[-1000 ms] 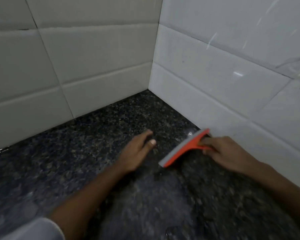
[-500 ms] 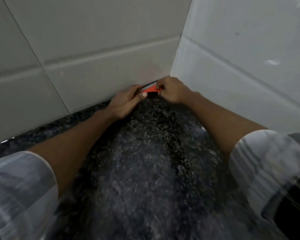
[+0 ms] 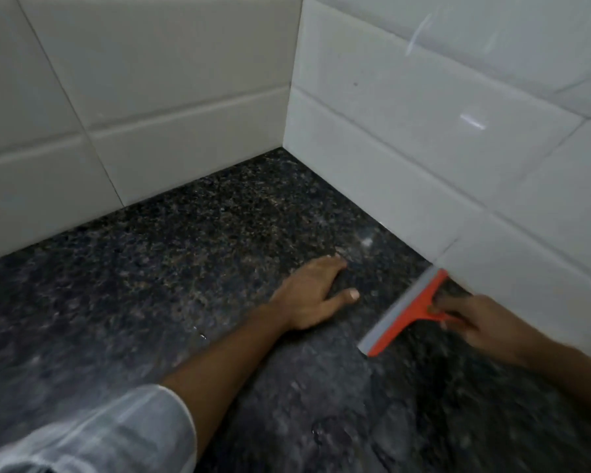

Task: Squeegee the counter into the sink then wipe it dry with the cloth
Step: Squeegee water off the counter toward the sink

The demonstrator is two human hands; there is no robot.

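Head view: the squeegee (image 3: 403,314) lies blade-down on the dark speckled counter (image 3: 185,268), its far end just beside the right-hand tiled wall (image 3: 423,131). The right hand (image 3: 475,327) is closed around its orange handle. The left hand (image 3: 316,295) rests flat on the counter, fingers spread and holding nothing, near the blade but apart from it. A pale sleeve (image 3: 99,435) shows at the lower left.

My reading is that the squeegee stage is in progress, not finished: a few glints and droplets show on the stone, notably near the wall and beside the left forearm (the dim light makes it hard to tell how wet the rest is). The corner strip next to the wall looks like the part being worked now. No sink and no cloth appear, so pushing the water into the sink and the whole dry wipe seem left to do.
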